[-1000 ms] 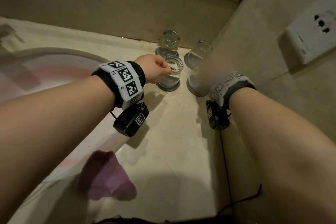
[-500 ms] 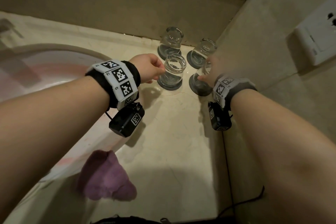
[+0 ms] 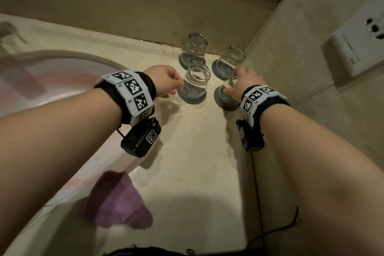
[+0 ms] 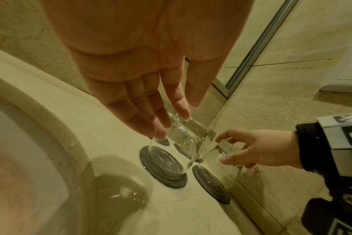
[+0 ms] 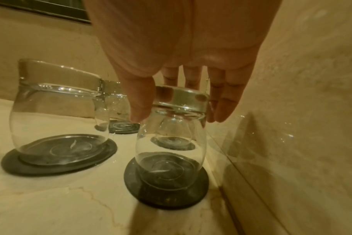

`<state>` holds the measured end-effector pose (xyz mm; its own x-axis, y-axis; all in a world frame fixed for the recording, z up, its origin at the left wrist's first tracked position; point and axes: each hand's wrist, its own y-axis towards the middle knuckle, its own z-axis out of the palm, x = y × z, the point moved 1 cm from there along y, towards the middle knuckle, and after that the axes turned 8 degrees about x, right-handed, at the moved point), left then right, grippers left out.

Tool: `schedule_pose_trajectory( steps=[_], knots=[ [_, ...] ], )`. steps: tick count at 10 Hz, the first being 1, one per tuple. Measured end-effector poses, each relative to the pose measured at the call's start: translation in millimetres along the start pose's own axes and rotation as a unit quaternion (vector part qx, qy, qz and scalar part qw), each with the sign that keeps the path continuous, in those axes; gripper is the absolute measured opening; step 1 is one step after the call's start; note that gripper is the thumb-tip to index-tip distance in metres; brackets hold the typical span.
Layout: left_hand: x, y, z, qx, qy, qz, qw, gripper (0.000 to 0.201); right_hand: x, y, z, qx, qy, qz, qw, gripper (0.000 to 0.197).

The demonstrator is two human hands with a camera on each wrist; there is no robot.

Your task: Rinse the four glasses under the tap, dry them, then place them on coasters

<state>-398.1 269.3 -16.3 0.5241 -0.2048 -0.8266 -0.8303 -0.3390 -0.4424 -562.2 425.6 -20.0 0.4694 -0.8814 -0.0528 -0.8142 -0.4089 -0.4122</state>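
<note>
Four clear glasses stand upside down on dark round coasters in the counter's corner. My left hand (image 3: 176, 89) (image 4: 171, 117) hovers beside the front-left glass (image 3: 195, 85) (image 4: 171, 155), its fingers nearly straight, and only the fingertips touch the glass's upturned base. My right hand (image 3: 232, 83) (image 5: 177, 116) grips the front-right glass (image 3: 227, 93) (image 5: 171, 143) by its top, between thumb and fingers. That glass stands on its coaster (image 5: 167, 195). The back-left glass (image 3: 194, 52) and back-right glass (image 3: 230, 62) stand untouched.
The sink basin (image 3: 52, 81) lies to the left. A crumpled purple cloth (image 3: 118, 199) sits on the counter near the front edge. The side wall with a socket plate (image 3: 357, 41) runs close along the right. A thin cable (image 3: 256, 183) follows that wall.
My right hand has swung in and come down on the front-right glass. My left hand has loosened its hold on the front-left glass and drawn back slightly.
</note>
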Motion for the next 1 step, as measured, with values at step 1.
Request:
schedule_pose_trajectory(
  steps=[1],
  knots=[
    [3.0,-0.3,-3.5,-0.015,0.002,0.002,1.000,0.011,2.5,-0.2,-0.8,-0.002,0.004,-0.004,1.000,0.063]
  ],
)
